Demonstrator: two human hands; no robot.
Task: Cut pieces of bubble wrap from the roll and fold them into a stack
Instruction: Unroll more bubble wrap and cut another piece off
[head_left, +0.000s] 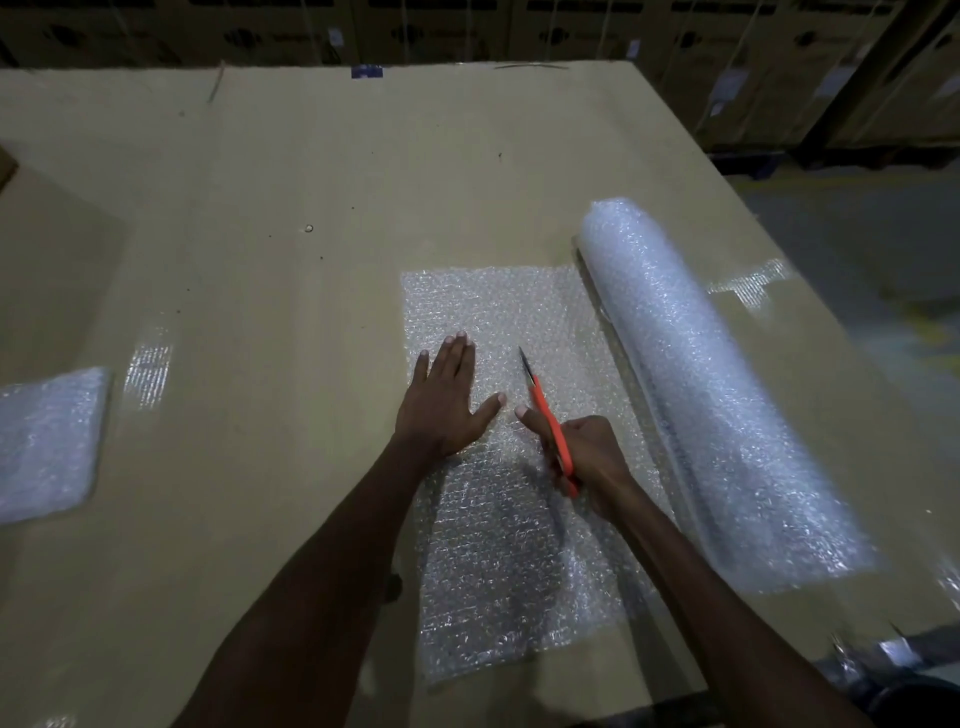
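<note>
A length of bubble wrap (498, 467) is laid flat on the counter (270, 218), unrolled from the roll (717, 395) that lies along the counter's right edge. The left hand (448, 402) is pressed flat on the sheet, its fingers straight and spread. A pair of scissors (545, 415) with orange handles is gripped in the right hand (587, 457), the blades pointing toward the far edge over the sheet. How far the cut has run cannot be told. Near the left edge a folded stack (49, 441) is already set down, so at least one piece appears finished. This piece is judged mid-cut; its separation, folding and stacking are left.
</note>
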